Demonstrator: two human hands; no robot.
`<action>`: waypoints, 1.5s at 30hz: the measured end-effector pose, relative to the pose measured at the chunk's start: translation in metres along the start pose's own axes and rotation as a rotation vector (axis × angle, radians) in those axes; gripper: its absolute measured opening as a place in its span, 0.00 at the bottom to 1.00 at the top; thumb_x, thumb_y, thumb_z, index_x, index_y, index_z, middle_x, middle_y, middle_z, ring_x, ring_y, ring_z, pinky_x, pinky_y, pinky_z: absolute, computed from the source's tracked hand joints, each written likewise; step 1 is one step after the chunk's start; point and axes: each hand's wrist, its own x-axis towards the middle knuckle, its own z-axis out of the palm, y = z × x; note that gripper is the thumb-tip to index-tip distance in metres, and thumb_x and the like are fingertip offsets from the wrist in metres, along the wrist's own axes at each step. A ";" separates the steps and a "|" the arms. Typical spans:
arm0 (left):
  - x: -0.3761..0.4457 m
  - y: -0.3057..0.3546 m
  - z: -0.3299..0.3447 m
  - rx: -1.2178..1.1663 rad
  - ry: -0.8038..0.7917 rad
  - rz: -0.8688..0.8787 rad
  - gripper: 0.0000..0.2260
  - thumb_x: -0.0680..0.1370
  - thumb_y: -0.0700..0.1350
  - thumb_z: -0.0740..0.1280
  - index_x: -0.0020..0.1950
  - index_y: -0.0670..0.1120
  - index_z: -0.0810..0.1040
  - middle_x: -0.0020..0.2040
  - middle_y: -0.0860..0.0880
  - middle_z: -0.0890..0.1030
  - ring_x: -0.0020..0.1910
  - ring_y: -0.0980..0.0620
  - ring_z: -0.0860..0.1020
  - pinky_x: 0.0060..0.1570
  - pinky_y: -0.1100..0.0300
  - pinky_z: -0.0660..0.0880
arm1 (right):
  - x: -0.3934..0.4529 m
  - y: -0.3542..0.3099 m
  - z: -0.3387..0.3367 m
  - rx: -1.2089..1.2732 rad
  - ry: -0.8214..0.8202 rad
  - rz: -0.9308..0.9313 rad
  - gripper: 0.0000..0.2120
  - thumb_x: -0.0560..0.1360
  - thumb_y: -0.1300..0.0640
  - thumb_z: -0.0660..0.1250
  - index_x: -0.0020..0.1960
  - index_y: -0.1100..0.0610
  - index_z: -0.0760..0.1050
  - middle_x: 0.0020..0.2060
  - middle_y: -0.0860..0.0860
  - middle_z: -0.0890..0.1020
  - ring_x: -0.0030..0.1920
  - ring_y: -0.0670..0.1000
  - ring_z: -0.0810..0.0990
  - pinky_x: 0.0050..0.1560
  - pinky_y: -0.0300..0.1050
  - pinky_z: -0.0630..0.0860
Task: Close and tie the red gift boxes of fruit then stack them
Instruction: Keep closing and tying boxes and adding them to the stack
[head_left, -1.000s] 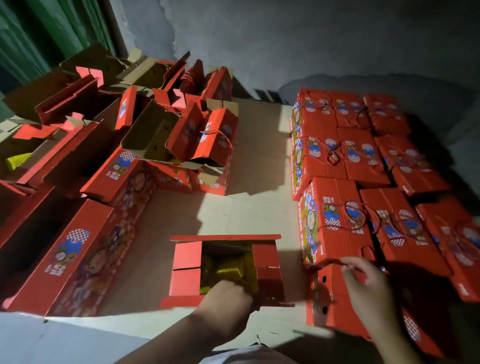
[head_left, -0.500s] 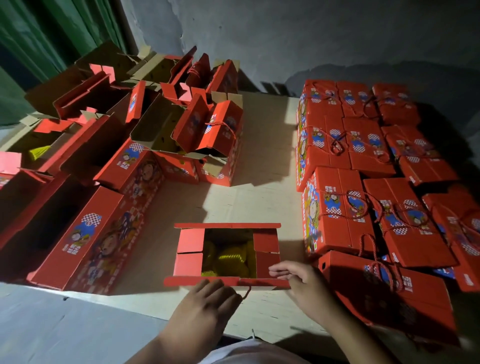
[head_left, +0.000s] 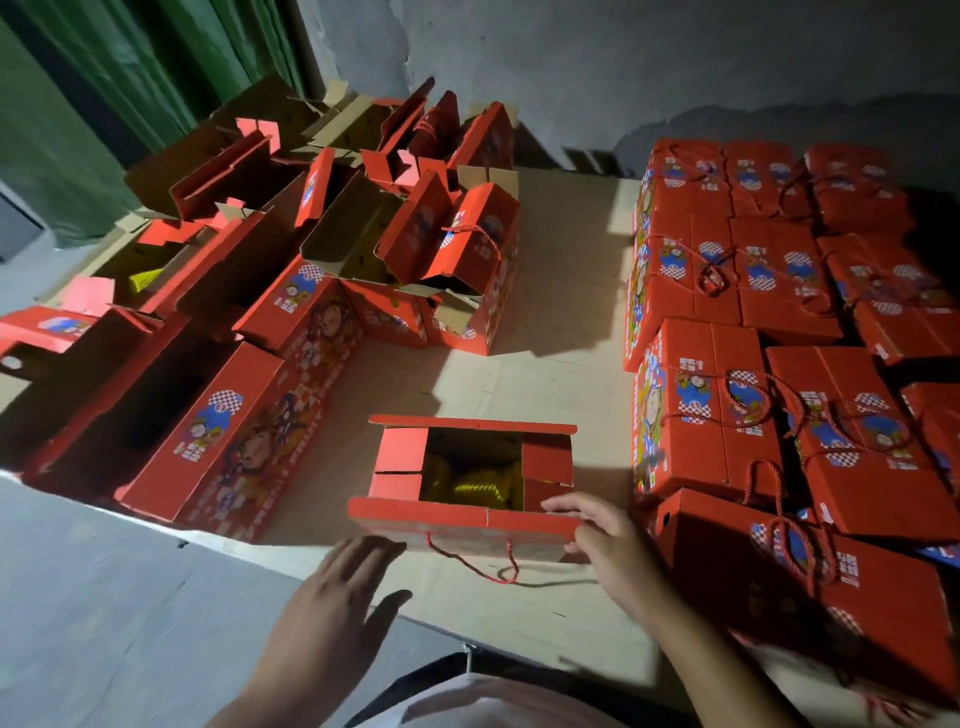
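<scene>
An open red gift box (head_left: 400, 470) stands in front of me on the wooden board, its flaps spread, with yellow fruit (head_left: 475, 483) showing inside. A red cord handle (head_left: 470, 564) hangs from its near flap. My right hand (head_left: 605, 535) grips the right end of that near flap, fingers over the top and thumb underneath. My left hand (head_left: 332, 603) hovers open, fingers spread, just below the flap's left end, apart from it. A stack of closed, tied red boxes (head_left: 727, 405) fills the right side.
Several open red boxes (head_left: 249, 415) with raised flaps crowd the left and back of the wooden board (head_left: 550, 332). A closed box (head_left: 810, 582) lies tilted right of my right hand. Grey floor (head_left: 104, 597) lies at lower left, a wall behind, green curtain at top left.
My right hand left the closed box on the right and took hold of the open box's near flap. My left hand opened and drew back from the box; the cord handle now hangs free.
</scene>
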 end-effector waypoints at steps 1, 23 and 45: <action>0.001 -0.004 -0.002 0.018 0.017 -0.037 0.26 0.73 0.57 0.75 0.70 0.53 0.75 0.65 0.55 0.77 0.61 0.53 0.78 0.52 0.55 0.82 | 0.001 0.001 0.000 0.007 0.013 -0.004 0.23 0.69 0.58 0.58 0.53 0.37 0.83 0.52 0.41 0.85 0.51 0.47 0.83 0.53 0.54 0.82; 0.067 -0.040 0.002 0.067 -0.195 0.175 0.09 0.82 0.52 0.64 0.61 0.56 0.76 0.53 0.57 0.81 0.51 0.53 0.79 0.52 0.56 0.75 | 0.064 -0.058 0.000 -0.145 0.135 -0.109 0.30 0.77 0.70 0.56 0.72 0.45 0.73 0.67 0.41 0.78 0.68 0.42 0.75 0.71 0.43 0.69; 0.117 -0.114 0.023 0.216 -0.242 0.536 0.38 0.60 0.67 0.77 0.63 0.46 0.80 0.58 0.45 0.78 0.53 0.43 0.79 0.44 0.48 0.79 | 0.018 -0.016 0.044 -0.695 0.356 -0.157 0.26 0.70 0.47 0.77 0.62 0.42 0.69 0.66 0.37 0.72 0.67 0.38 0.71 0.67 0.36 0.68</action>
